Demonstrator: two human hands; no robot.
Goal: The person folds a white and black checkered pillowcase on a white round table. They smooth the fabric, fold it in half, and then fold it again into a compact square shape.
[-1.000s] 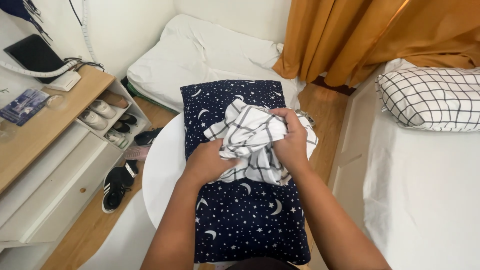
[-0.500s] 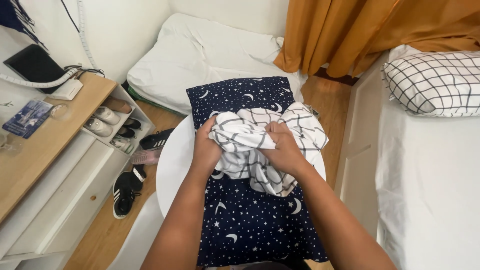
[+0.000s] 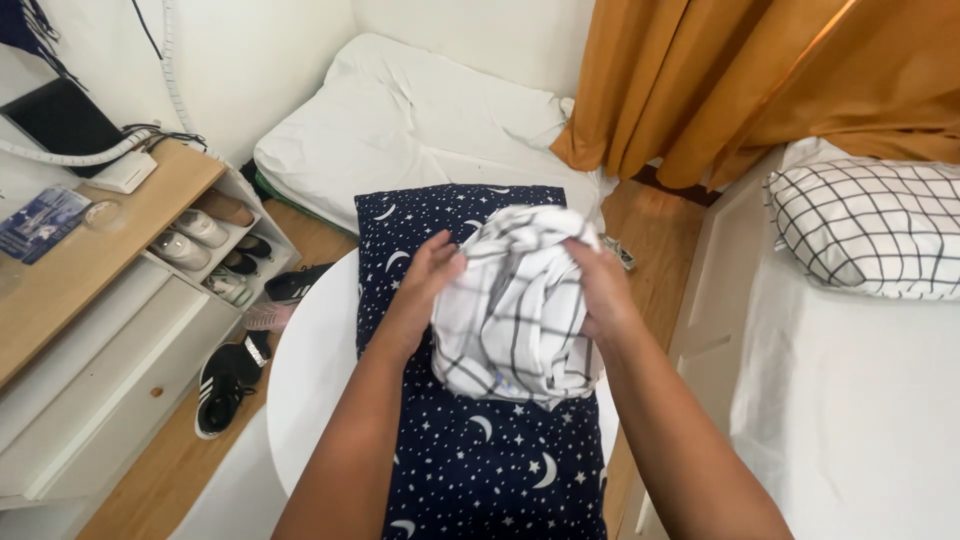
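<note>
A white cloth with a black grid pattern (image 3: pixel 515 300) is bunched up and lifted between both hands. My left hand (image 3: pixel 425 285) grips its left side and my right hand (image 3: pixel 597 285) grips its right side. Under it lies a dark blue pillow with white stars and moons (image 3: pixel 470 460), stretched lengthwise across a round white table (image 3: pixel 315 370). The cloth's lower end hangs down close over the pillow.
A wooden desk (image 3: pixel 80 260) with a shoe shelf stands at the left, and black shoes (image 3: pixel 225 385) lie on the wood floor. A white mattress (image 3: pixel 400 120) lies ahead, orange curtains (image 3: pixel 740 80) hang behind it. At the right is a bed with a grid-pattern pillow (image 3: pixel 870 225).
Both hands have raised the checked cloth off the starry pillow and gathered it into a tighter upright bundle. The view has shifted a little to the left.
</note>
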